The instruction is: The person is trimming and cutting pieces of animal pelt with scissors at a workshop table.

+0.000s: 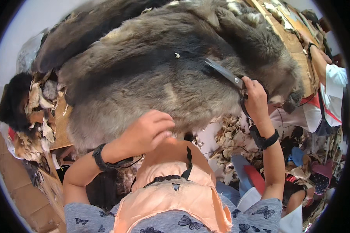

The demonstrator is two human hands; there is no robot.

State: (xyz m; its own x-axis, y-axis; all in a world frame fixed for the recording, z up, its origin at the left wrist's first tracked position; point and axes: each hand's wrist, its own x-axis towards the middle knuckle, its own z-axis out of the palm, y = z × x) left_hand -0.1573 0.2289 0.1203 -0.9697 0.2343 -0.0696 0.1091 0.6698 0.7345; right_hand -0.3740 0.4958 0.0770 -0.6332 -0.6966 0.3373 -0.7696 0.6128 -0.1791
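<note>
A large grey-brown fur pelt (144, 73) with a dark band along its middle is spread across the table in front of me. My right hand (256, 99) is closed around the handles of a pair of scissors (224, 73). Their blades point to the far left above the fur, slightly apart at the tips. At the pelt's near edge, my left hand (152, 128) hovers by my peach apron (171, 155). Its fingers are loosely bent, the thumb is apart from them, and nothing shows in them. A small pale scrap (177, 55) lies on the dark band.
More dark fur (85, 35) lies behind the pelt. Fur scraps (42, 101) and a black fur piece (16, 103) are heaped at the left. Scraps (235, 138) litter the area below the table. Another person's arm (319, 64) reaches over the wooden board (301, 70) at right.
</note>
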